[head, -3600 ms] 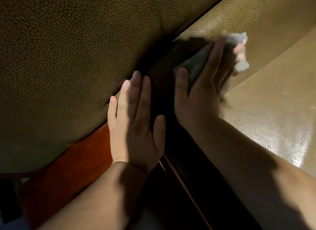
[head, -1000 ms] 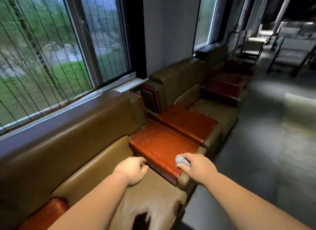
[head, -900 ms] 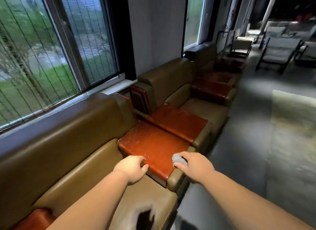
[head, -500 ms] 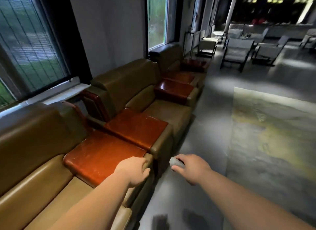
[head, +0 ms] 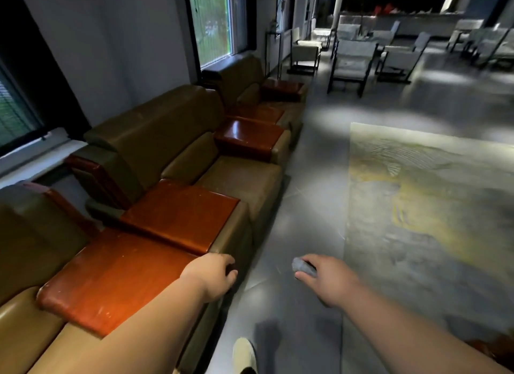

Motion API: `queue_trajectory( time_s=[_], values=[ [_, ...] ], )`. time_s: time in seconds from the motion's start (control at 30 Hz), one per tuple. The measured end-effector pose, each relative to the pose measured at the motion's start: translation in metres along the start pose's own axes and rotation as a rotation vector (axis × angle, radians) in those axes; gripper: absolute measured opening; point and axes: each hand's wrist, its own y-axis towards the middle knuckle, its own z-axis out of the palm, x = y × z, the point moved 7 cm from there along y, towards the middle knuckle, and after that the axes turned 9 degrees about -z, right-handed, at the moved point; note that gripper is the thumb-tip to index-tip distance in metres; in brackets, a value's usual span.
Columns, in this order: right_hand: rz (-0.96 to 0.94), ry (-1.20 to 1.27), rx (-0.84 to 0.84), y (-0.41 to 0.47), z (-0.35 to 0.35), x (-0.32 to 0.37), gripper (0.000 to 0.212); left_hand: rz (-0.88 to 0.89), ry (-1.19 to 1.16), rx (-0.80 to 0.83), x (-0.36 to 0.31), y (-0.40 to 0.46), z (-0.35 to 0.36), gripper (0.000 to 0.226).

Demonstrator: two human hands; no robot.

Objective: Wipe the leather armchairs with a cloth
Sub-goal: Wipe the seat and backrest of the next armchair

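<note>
A row of olive-brown leather armchairs runs along the window wall at left. The nearest armchair (head: 25,326) shows only its seat corner and red wooden armrest (head: 111,279). The second armchair (head: 236,184) stands beyond it, and a third armchair (head: 244,75) sits farther back. My right hand (head: 328,279) is over the floor, shut on a small balled grey cloth (head: 303,267). My left hand (head: 214,276) is curled into a loose fist with nothing in it, at the front end of the nearest armrest.
Grey floor (head: 306,201) runs alongside the armchair fronts. A yellow-grey rug (head: 431,201) lies to the right. Light-coloured chairs with dark frames (head: 353,59) stand at the back. My shoe (head: 244,354) shows at the bottom edge.
My view has swung right and forward along the row, away from the first armchair's seat. Both hands have left the armchair; my right hand with the cloth now hangs over the floor.
</note>
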Motion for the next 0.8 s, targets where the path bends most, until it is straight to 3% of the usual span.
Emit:
queue_trajectory(
  time_s=[0.37, 0.8],
  values=[
    [0.095, 0.009, -0.016, 0.118, -0.035, -0.084, 0.044, 0.043, -0.041, 0.124, -0.049, 0.167, -0.028, 0.045],
    [0.093, 0.009, 0.013, 0.322, -0.087, -0.097, 0.04, -0.044, -0.104, 0.145, -0.034, 0.349, -0.107, 0.04]
  ],
)
